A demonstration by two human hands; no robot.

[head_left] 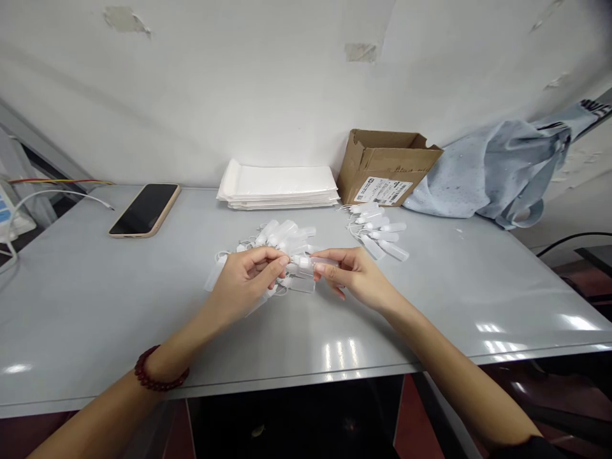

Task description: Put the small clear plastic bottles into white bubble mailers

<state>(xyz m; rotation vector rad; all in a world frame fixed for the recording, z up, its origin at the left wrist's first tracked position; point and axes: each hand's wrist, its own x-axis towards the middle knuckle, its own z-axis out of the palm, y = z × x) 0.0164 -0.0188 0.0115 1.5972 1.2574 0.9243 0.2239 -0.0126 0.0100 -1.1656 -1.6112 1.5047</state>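
In front of me, my left hand (253,275) and my right hand (351,274) meet over a pile of small translucent white plastic pieces (285,234) with thin white cord loops. One such plastic piece (304,262) is stretched between them. Its body is pinched by the thumb and fingers of my right hand. At its left end, my left thumb and forefinger are closed together, seemingly on the cord, though the fingertips partly hide it. A second group of similar plastic pieces (382,237) lies to the right, apart from my hands.
Against the wall stands a stack of white padded envelopes (282,182), beside an open cardboard box (382,169) with a label. A light blue cloth bag (463,172) rests at the right. On the left are a phone (146,210) and a white cable (62,192). The grey table (119,306) is shiny.
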